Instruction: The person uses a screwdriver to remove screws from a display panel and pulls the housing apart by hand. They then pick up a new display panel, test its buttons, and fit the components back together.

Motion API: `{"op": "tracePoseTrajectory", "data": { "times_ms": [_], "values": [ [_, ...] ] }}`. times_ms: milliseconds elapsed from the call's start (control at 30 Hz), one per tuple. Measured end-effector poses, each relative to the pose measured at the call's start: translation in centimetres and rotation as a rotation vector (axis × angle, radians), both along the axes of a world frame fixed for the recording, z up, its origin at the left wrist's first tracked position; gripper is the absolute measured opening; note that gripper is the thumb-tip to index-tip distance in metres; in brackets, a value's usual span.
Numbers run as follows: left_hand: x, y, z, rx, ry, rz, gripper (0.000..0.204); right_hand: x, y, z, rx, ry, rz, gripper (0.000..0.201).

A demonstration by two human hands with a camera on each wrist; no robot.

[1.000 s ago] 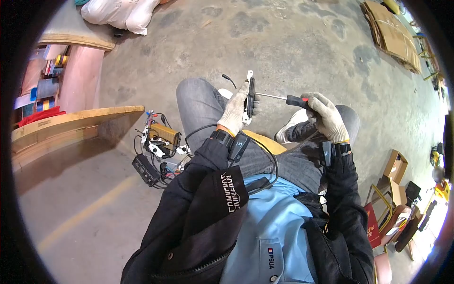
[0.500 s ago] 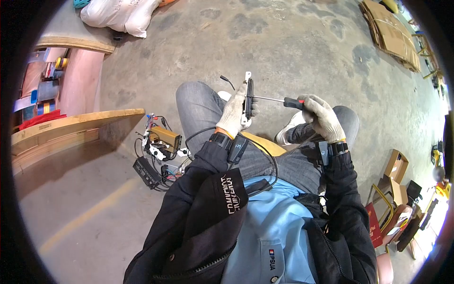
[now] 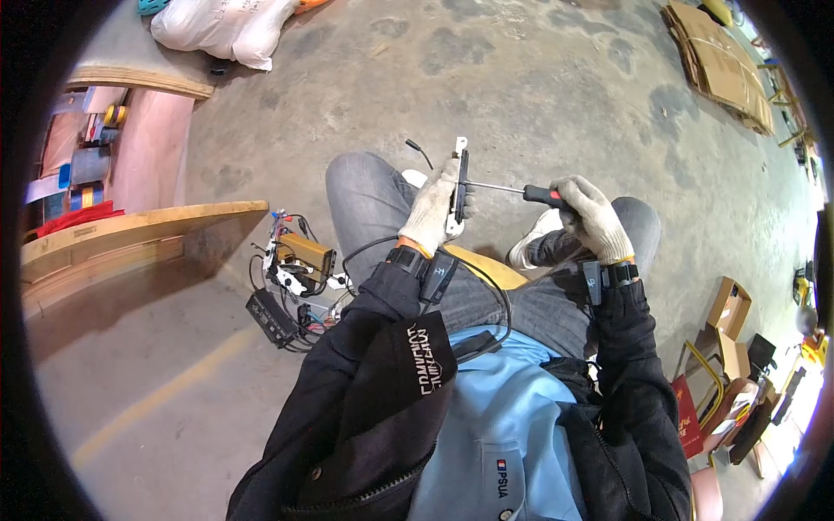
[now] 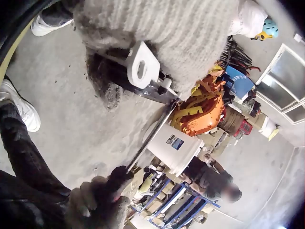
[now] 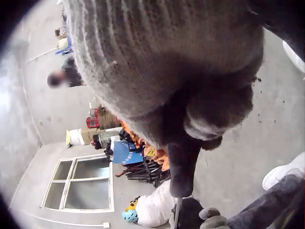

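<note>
Screwdriver (image 3: 542,195), handle gripped in right hand (image 3: 594,217) | shaft runs left, tip at right face of white-tabbed black unit (image 3: 461,184), contact unclear | unit held by left hand (image 3: 431,211), long axis near to far, roughly square across shaft

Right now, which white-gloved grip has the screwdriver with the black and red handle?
The person's right grip, curled round that screwdriver. The left grip instead holds the flat black part with white end tabs.
</note>
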State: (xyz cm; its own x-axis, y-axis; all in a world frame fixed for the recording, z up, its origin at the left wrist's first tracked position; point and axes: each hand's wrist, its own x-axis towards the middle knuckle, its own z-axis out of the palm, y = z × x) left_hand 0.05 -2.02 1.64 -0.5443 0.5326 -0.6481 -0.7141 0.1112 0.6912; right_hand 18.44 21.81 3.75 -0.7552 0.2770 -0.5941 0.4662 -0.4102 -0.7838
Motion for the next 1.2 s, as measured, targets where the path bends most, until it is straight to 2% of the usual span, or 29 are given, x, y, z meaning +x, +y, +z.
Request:
{"op": "tracePoseTrajectory", "data": {
  "times_ms": [67,167,300,367,500,567,600,667,700,800,867,900,1033,1100,1167,1200],
  "values": [
    [-0.2,0.0,-0.3,-0.026,0.004,-0.031,0.05,0.0,-0.4,-0.8,0.053,0.147,-0.116,0.037],
    [0.1,0.0,-1.3,-0.033,0.013,-0.058,0.052,-0.1,-0.2,-1.3,0.013,0.238,-0.23,0.037],
    [0.1,0.0,-1.0,-0.025,0.046,-0.055,0.051,-0.5,-0.4,0.1,-0.022,0.157,-0.254,0.039],
    [0.1,-0.1,-1.0,-0.038,0.064,-0.046,0.051,-0.1,0.8,0.9,-0.117,-0.004,-0.065,0.042],
    [0.2,-0.1,-1.0,-0.036,0.058,-0.068,0.051,-0.1,1.0,-0.6,-0.045,-0.09,-0.082,0.043],
    [0.0,-0.3,-1.4,-0.06,0.061,-0.093,0.053,-0.1,0.5,-1.6,-0.016,0.104,-0.13,0.04],
    [0.1,-0.2,-1.1,-0.059,0.064,-0.09,0.053,-0.2,0.3,-1.6,-0.015,0.108,-0.127,0.04],
    [0.5,0.1,-0.3,-0.048,0.119,-0.029,0.054,-0.4,-0.4,-1.5,-0.099,0.132,-0.286,0.039],
    [0.4,0.2,0.0,-0.048,0.118,-0.028,0.054,-0.8,-0.8,-1.2,-0.099,0.132,-0.284,0.039],
    [0.2,0.4,0.3,-0.081,-0.018,-0.007,0.045,-1.1,-1.1,-0.3,-0.052,0.08,-0.356,0.046],
    [0.3,0.0,0.1,-0.092,0.031,-0.032,0.047,-0.6,0.0,-0.5,0.087,-0.104,-0.044,0.056],
    [0.3,0.0,0.0,-0.053,0.029,-0.019,0.049,-0.5,-0.4,-0.2,0.267,-0.136,0.016,0.066],
    [0.0,-0.1,-1.0,-0.036,0.055,-0.044,0.047,-0.1,0.8,-1.2,0.135,-0.145,0.046,0.051],
    [0.3,0.2,-1.4,-0.032,0.075,-0.013,0.046,-0.1,0.4,-2.5,0.017,0.093,-0.073,0.041],
    [0.0,0.4,-1.1,-0.029,0.107,0.028,0.044,0.3,0.5,-1.9,-0.03,0.111,-0.118,0.04],
    [-0.5,0.5,-0.9,-0.068,0.079,-0.037,0.044,0.1,0.5,-1.5,-0.078,0.127,-0.163,0.041]
  ]
}}
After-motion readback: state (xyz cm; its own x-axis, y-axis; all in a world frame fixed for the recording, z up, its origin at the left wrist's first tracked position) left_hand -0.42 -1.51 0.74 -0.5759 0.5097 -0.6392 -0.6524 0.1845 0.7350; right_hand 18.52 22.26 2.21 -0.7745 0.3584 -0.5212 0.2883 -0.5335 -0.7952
